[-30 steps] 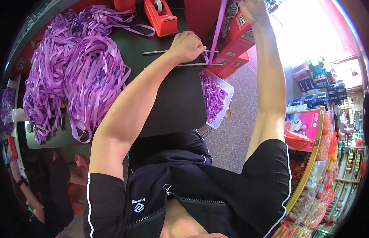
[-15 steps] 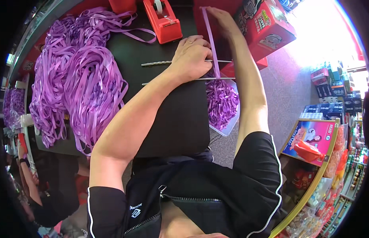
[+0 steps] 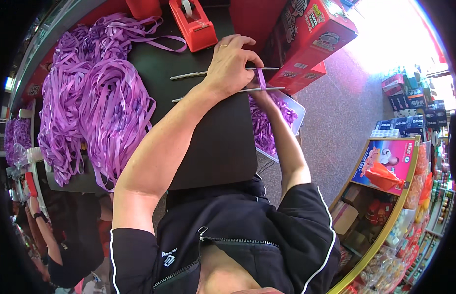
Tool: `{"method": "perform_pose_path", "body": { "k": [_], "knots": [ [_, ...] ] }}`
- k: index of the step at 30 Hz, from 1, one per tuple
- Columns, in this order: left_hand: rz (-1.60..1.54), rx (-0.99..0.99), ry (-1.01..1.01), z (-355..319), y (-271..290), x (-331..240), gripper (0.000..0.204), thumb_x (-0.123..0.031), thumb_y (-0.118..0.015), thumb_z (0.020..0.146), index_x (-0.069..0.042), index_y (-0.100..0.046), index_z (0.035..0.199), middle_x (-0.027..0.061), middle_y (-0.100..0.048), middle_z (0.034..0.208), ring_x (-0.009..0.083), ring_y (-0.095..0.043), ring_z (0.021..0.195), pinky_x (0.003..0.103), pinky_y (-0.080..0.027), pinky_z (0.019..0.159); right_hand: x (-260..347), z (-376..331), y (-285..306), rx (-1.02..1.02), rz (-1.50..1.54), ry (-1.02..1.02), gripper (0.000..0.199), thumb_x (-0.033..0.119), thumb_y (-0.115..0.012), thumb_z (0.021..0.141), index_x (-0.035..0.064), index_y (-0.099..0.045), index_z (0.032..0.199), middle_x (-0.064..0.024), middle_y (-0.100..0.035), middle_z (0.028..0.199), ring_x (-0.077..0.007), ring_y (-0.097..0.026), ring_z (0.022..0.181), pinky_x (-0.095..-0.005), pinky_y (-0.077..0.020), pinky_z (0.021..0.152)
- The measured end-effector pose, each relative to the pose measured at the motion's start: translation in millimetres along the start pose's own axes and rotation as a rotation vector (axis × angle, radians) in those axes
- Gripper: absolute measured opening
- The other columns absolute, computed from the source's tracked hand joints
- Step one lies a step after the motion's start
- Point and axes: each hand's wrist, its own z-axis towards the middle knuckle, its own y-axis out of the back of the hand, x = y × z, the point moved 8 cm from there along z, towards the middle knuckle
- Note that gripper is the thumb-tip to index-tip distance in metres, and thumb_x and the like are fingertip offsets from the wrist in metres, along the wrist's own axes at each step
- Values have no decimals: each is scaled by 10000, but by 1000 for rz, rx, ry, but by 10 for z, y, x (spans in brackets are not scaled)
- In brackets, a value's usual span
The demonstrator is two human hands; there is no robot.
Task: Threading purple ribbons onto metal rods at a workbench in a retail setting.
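Two thin metal rods point(image 3: 189, 75) stick out side by side past the right edge of the dark table. My left hand point(image 3: 233, 63) lies over them with its fingers curled down, and its bent index finger reaches the purple ribbon point(image 3: 261, 79). That ribbon runs across both rods just right of this hand. Below the rods, my right hand point(image 3: 260, 94) is partly hidden beneath them at the ribbon's lower end; its fingers do not show clearly. Under my right forearm, more purple ribbon point(image 3: 267, 132) lies heaped in a pale bin point(image 3: 299, 112).
A big pile of purple ribbon point(image 3: 110, 112) covers the left of the black table point(image 3: 218, 147). A red tape dispenser point(image 3: 201, 34) stands behind my left hand. Red boxes point(image 3: 316, 36) are stacked at the far right. A display case point(image 3: 385, 166) stands farther right; another person's arm point(image 3: 49, 235) shows at lower left.
My right hand has swung down and toward me, from far beyond the rods to beneath them. The long taut ribbon strip now lies short across the rods. My left hand stays near the rods.
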Motion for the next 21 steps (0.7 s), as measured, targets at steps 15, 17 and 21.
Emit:
{"method": "perform_pose_path", "body": {
  "k": [15,17,21],
  "knots": [
    [54,69,91,-63,-36,122,226,-117,-638,671,-154,-751,863,74,-540,1255,282,-410,1244,431,-289,1066,1469,-2384,-74,-225,-383,201,191,197,-640,857,46,-715,947,-32,-533,906,-166,-505,910,-299,-392,837],
    [55,70,92,-63,-43,134,230,-117,-638,670,-155,-751,866,74,-540,1255,282,-409,1245,433,-288,1066,1588,-2410,-116,-225,-301,245,176,175,-641,849,25,-710,908,-26,-517,894,-145,-490,879,-287,-388,799],
    [55,79,95,-72,-38,122,235,-119,-638,669,-159,-752,870,76,-541,1256,282,-409,1246,435,-285,1069,1918,-2427,-217,-211,-175,304,167,166,-642,837,12,-703,857,-23,-508,885,-132,-471,845,-274,-375,752]
  ]
}}
